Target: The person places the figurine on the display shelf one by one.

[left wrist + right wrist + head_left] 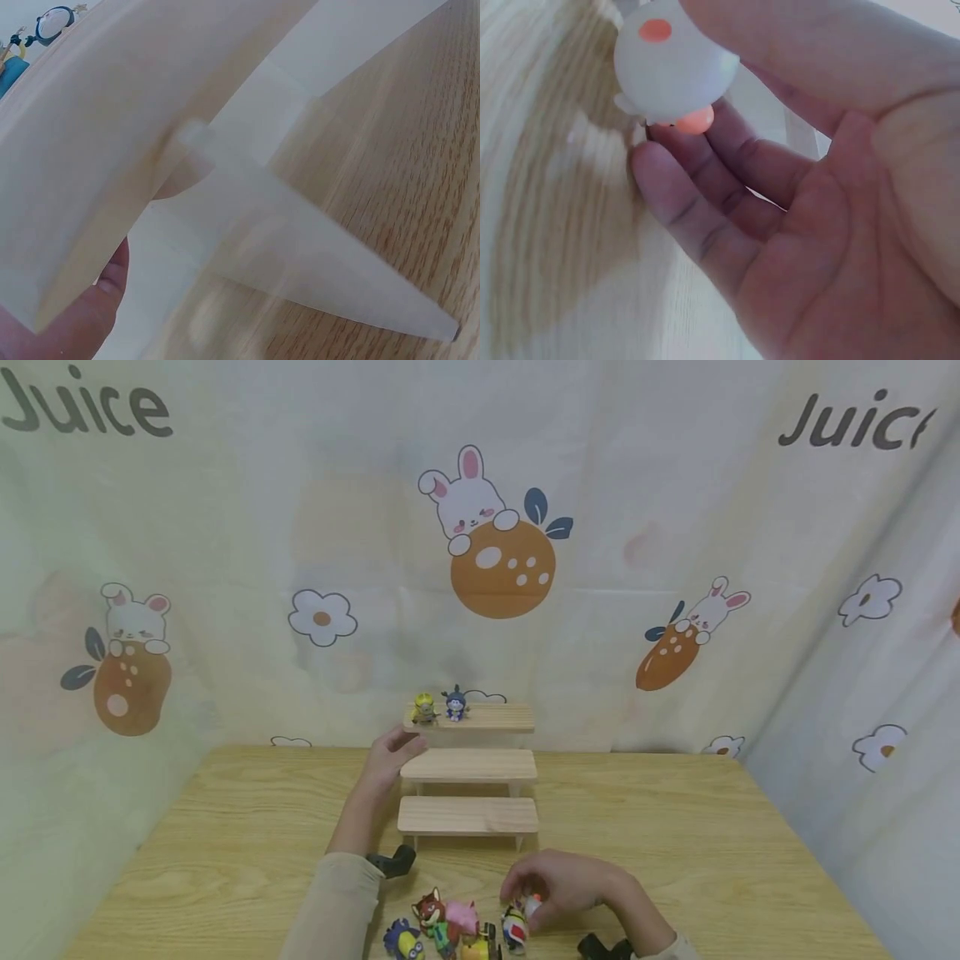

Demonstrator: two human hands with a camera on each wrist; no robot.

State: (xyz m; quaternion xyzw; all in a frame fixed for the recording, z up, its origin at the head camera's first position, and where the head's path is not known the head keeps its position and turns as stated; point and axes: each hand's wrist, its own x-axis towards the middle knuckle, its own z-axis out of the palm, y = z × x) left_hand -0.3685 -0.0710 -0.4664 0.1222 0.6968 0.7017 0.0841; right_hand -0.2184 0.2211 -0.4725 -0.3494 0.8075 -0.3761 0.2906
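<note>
My left hand point(387, 760) grips the left end of a wooden tiered shelf's top step point(498, 718). In the left wrist view its fingers point(94, 311) reach behind the board point(112, 127), partly hidden. My right hand point(566, 885), low in front of the shelf, pinches a small white figurine with orange spots point(671, 64) between thumb and fingers. Right beside that hand is a red, white and blue figurine point(514, 928). On the top step stand a yellow figurine point(423, 708) and a dark-blue-haired figurine point(455, 704).
Left of the right hand lie a fox figurine point(435, 917), a pink figurine point(462, 916), a blue-and-yellow figurine point(405, 939) and a yellow-and-black one point(482, 947). The middle step point(468, 764) and lowest step point(465, 815) stand on the wood-grain table point(660, 827). A printed curtain point(375, 527) hangs behind.
</note>
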